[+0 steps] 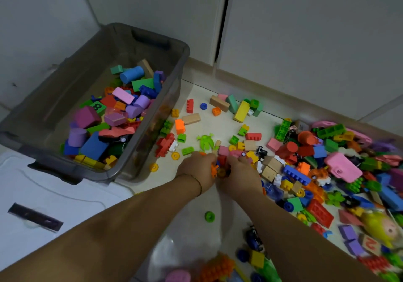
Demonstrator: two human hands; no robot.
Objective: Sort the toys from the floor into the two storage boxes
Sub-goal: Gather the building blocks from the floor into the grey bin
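I am in the gathering step: my left hand (197, 168) and right hand (241, 174) sit side by side on the pale tiled floor (196, 227), cupped around a small clutch of mixed plastic bricks (222, 166), fingers curled over them. I cannot tell how firmly either hand grips. The smoky grey translucent storage box (139, 116), part full of foam and plastic blocks, stands up and to the left of my hands. Next I judge I must lift the handful without spilling and carry it over that rim. The big heap of loose toys (327, 164) lies to my right.

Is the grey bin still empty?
No, the grey bin already holds a pile of coloured blocks.
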